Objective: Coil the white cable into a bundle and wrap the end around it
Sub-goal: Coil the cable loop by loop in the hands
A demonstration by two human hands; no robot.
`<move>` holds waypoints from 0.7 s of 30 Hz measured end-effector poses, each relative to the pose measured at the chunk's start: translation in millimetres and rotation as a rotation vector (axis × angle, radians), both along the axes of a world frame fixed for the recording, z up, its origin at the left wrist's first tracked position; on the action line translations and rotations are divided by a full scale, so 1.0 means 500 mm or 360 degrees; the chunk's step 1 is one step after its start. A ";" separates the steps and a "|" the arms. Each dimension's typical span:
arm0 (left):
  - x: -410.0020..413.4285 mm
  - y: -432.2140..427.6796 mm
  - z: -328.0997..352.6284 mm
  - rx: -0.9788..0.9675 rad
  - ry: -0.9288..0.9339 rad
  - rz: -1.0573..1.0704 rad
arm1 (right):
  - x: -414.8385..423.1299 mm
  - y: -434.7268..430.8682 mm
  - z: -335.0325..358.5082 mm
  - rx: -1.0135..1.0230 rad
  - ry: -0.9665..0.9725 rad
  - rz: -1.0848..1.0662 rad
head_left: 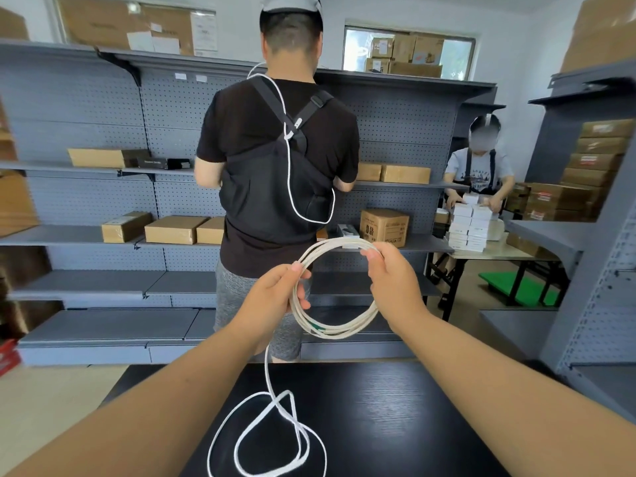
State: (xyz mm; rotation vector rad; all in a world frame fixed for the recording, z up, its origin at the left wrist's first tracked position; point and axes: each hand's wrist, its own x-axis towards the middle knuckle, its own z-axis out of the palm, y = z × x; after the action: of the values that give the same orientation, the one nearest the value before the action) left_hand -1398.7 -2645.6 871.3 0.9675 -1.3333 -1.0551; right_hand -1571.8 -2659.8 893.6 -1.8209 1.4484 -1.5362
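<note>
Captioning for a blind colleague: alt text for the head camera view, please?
Two hands hold a half-made coil of white cable above a black table: the left hand grips its left side, the right hand pinches its top. The loose tail hangs down into loops on the table. Behind, a person in black faces grey shelves of cardboard boxes.

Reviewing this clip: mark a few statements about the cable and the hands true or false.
1. The left hand and right hand both hold the coil. True.
2. The coil rests on the black table. False: it is held in the air above it.
3. Nothing trails from the coil. False: a loose tail hangs from it down to the table.
4. The tail lies in loops on the table. True.
</note>
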 end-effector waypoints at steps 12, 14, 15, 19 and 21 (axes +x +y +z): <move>-0.015 -0.012 0.023 -0.0477 -0.0460 0.0688 | 0.003 0.019 -0.017 0.0264 -0.0018 0.0271; -0.016 -0.008 0.024 -0.0521 -0.0561 0.0677 | 0.001 0.018 -0.012 0.0257 0.0052 0.0291; -0.015 -0.005 0.026 -0.0545 -0.0621 0.0649 | 0.000 0.019 -0.008 0.0246 0.0102 0.0305; -0.015 0.003 0.039 -0.0623 -0.0878 0.0549 | 0.001 0.019 0.013 0.0202 0.0392 0.0411; -0.016 0.004 0.045 -0.0683 -0.0968 0.0542 | 0.003 0.022 0.021 0.0158 0.0570 0.0442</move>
State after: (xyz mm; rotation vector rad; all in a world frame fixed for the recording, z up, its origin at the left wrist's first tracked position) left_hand -1406.5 -2643.7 893.6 1.1723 -1.7114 -0.1897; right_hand -1570.2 -2649.0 904.1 -2.2063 1.3152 -1.0258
